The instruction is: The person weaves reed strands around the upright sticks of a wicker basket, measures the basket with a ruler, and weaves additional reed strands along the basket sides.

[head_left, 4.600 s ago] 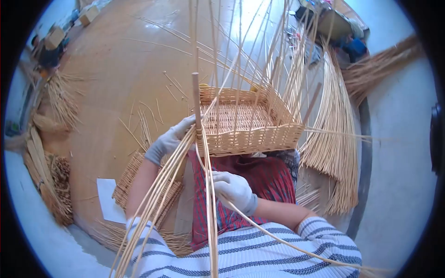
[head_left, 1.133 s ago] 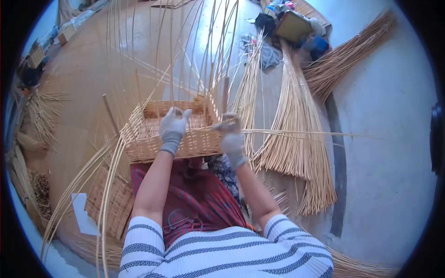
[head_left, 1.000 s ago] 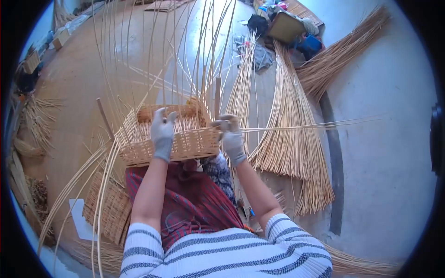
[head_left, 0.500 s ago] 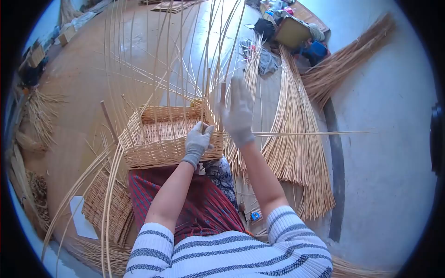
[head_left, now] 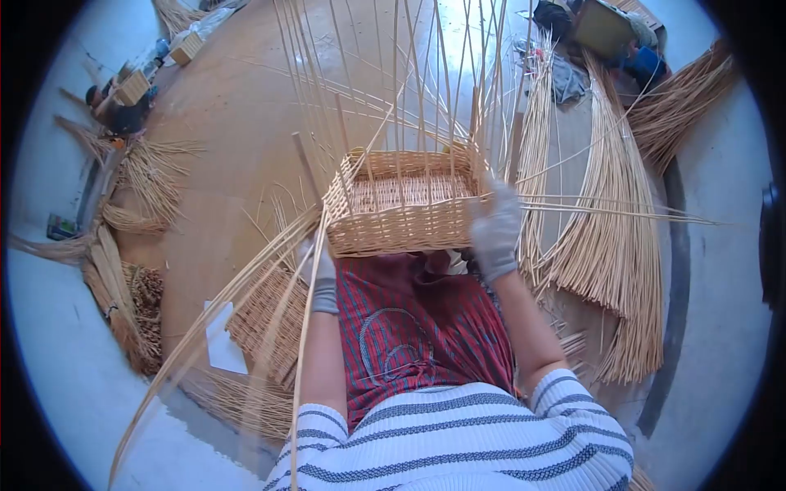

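A half-woven rectangular wicker basket [head_left: 401,229] sits above my lap, its open side facing up. Tall upright rods [head_left: 422,98] rise from its walls. My right hand [head_left: 498,233], in a pale glove and slightly blurred, is closed against the right end of the front wall. At the front left corner is my left hand [head_left: 322,274], gloved too; long loose rods [head_left: 246,274] cross in front of it and hide most of its fingers. Wooden stakes [head_left: 307,168] stand at the basket's corners. A red and blue striped cloth [head_left: 409,327] covers my lap.
Large bundles of peeled rods [head_left: 614,245] lie on the floor to the right, with a browner bundle [head_left: 684,106] beyond. Left of my lap lie woven panels [head_left: 270,319] and a white sheet [head_left: 223,340]. More bundled material [head_left: 151,180] lies farther left.
My left hand has left the upright rods at the front right for the left corner. My right hand, raised before, has come down to the basket's right end. The view has shifted left.
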`<control>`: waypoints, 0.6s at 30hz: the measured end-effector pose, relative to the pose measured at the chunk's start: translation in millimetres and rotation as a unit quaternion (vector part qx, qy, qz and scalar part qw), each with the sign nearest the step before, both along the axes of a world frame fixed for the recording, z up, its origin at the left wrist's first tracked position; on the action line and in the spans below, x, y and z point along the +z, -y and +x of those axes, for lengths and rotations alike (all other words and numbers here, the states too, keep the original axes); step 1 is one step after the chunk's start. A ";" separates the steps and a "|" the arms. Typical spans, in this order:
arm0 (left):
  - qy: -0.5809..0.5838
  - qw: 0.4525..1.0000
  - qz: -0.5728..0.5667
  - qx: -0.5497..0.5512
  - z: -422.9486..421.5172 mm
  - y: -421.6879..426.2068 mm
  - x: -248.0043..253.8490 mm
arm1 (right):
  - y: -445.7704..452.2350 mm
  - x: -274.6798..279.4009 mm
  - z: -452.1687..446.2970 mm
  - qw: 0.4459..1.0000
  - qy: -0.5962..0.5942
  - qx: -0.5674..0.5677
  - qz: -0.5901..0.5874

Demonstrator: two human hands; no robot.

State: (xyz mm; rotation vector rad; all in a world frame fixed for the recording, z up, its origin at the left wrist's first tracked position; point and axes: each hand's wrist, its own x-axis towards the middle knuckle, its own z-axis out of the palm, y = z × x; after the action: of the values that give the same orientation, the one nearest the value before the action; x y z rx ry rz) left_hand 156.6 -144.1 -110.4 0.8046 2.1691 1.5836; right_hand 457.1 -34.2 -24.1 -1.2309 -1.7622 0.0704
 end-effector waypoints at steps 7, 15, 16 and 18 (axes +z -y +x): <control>0.165 0.971 -0.070 -0.160 -38.6 44.1 24.3 | 131.4 34.6 -172.5 0.815 -0.006 0.578 0.036; -0.073 0.970 0.139 -0.188 -30.1 60.6 -2.5 | 84.8 65.8 -139.0 0.734 0.231 0.603 -0.212; 0.036 0.977 0.165 -0.134 -19.7 64.6 10.8 | 66.7 71.9 -141.4 0.805 0.138 0.546 -0.190; 0.146 0.965 0.207 -0.066 10.4 66.8 24.1 | 11.5 9.1 -140.5 0.891 -0.231 0.378 -0.101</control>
State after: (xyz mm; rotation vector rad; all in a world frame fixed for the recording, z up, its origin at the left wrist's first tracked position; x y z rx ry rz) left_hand 166.9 -211.0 -86.3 0.7533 1.5693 1.9739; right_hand 316.5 -45.6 -15.0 -0.5199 -1.7183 0.9416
